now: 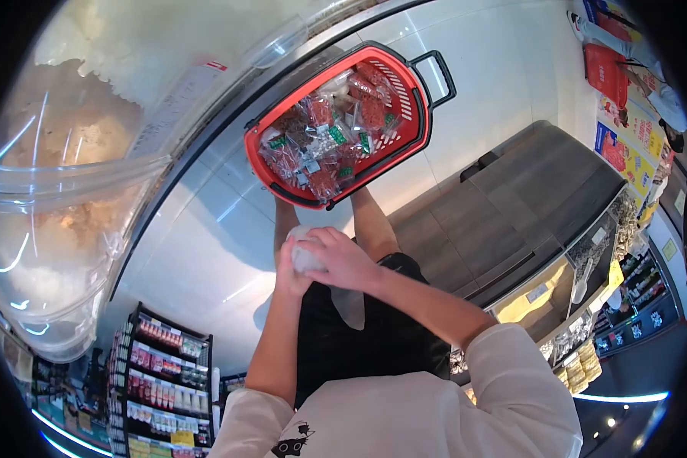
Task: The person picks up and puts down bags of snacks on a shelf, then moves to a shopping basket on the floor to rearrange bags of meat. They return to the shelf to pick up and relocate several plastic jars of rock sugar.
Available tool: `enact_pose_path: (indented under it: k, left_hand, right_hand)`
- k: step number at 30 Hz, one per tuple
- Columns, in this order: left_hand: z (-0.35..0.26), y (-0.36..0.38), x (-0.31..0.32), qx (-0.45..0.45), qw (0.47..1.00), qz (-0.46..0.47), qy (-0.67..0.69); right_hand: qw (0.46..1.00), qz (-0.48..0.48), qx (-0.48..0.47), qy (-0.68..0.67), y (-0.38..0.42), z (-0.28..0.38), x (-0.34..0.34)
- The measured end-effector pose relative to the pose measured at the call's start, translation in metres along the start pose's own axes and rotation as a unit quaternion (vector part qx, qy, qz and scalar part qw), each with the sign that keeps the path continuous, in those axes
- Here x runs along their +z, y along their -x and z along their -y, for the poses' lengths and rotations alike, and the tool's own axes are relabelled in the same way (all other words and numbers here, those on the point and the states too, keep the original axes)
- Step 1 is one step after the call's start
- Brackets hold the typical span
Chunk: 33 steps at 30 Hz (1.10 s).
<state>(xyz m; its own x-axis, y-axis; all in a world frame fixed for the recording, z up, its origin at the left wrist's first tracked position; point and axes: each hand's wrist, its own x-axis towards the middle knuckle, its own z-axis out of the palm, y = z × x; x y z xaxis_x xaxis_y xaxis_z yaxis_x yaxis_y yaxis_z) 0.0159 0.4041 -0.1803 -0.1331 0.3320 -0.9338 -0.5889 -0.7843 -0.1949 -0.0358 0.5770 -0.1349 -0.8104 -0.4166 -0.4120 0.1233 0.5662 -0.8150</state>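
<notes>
Both our left hand (291, 269) and our right hand (342, 259) are gripping a whitish bundle (307, 256), fingers closing around it from either side. We are holding it above our black shorts (324, 328); beyond it, a red basket (253, 156) is carrying many clear-wrapped packs (320, 172), some with green labels.

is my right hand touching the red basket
Apart. The head view shows pale floor between the right hand, which is closed around a whitish bundle, and the red basket's near rim.
</notes>
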Motion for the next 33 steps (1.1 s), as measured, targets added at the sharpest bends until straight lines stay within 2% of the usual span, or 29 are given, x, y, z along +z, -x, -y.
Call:
enact_pose_path:
  k: [1,2,4,5,7,8,10,13,15,16,18,20,22,24,25,27,28,30,31,33]
  left_hand:
    - [-0.005,0.009,-0.010,-0.033,0.999,0.031,-0.002]
    - [-0.007,0.021,-0.022,-0.031,0.999,0.033,0.002]
    - [-0.009,0.043,-0.027,-0.059,0.992,-0.028,-0.112]
    - [-0.007,0.053,-0.041,-0.057,0.992,-0.031,-0.107]
    - [-0.005,0.070,-0.069,-0.142,0.987,0.037,-0.066]
    - [-0.004,0.071,-0.077,-0.143,0.987,0.028,-0.063]
    - [-0.001,0.076,-0.094,-0.112,0.984,0.124,0.066]
    - [0.002,0.058,-0.102,-0.112,0.976,0.119,0.143]
    - [-0.001,0.053,-0.089,-0.126,0.968,0.142,0.165]
    - [-0.001,0.053,-0.088,-0.127,0.967,0.146,0.167]
    - [-0.002,0.052,-0.086,-0.140,0.973,0.142,0.116]
    - [-0.002,0.051,-0.089,-0.145,0.972,0.141,0.118]
    - [-0.007,0.050,-0.088,-0.147,0.972,0.139,0.121]
    - [-0.008,0.048,-0.087,-0.140,0.971,0.149,0.127]
    - [-0.009,0.048,-0.087,-0.141,0.970,0.150,0.130]
    - [-0.010,0.047,-0.091,-0.147,0.969,0.154,0.126]
    - [-0.010,0.047,-0.092,-0.147,0.969,0.153,0.129]
    - [-0.010,0.047,-0.096,-0.139,0.967,0.159,0.142]
    - [-0.010,0.047,-0.097,-0.138,0.967,0.157,0.144]
    - [-0.009,0.044,-0.097,-0.156,0.959,0.163,0.174]
  right_hand:
    - [0.997,0.042,-0.029,-0.052,-0.013,-0.007,-0.007]
    - [0.997,0.045,-0.031,-0.050,-0.027,-0.015,-0.012]
    - [0.999,0.025,-0.008,0.024,-0.077,-0.028,-0.026]
    - [0.995,0.033,-0.027,0.091,-0.103,-0.042,-0.019]
    - [0.968,0.064,-0.091,0.226,-0.156,-0.075,0.006]
    - [0.942,0.087,-0.138,0.292,-0.181,-0.091,0.020]
    - [0.899,0.108,-0.141,0.401,-0.220,-0.108,0.037]
    - [0.899,0.080,-0.155,0.403,-0.235,-0.137,0.045]
    - [0.892,0.137,-0.005,0.430,-0.238,-0.132,0.040]
    - [0.891,0.137,-0.005,0.434,-0.235,-0.132,0.037]
    - [0.847,0.137,0.155,0.490,-0.221,-0.138,0.030]
    - [0.823,0.079,0.189,0.529,-0.201,-0.182,0.033]
    - [0.813,0.212,0.290,0.458,-0.190,-0.193,-0.001]
    - [0.759,0.145,0.356,0.526,-0.164,-0.200,-0.017]
    - [0.758,0.145,0.355,0.528,-0.158,-0.200,-0.027]
    - [0.789,0.146,0.274,0.531,-0.151,-0.198,-0.042]
    - [0.788,0.149,0.273,0.531,-0.155,-0.192,-0.046]
    - [0.892,0.079,0.177,0.407,-0.164,-0.185,-0.047]
    - [0.913,0.049,0.095,0.393,-0.170,-0.188,-0.040]
    - [0.932,0.015,0.066,0.357,-0.186,-0.181,-0.030]
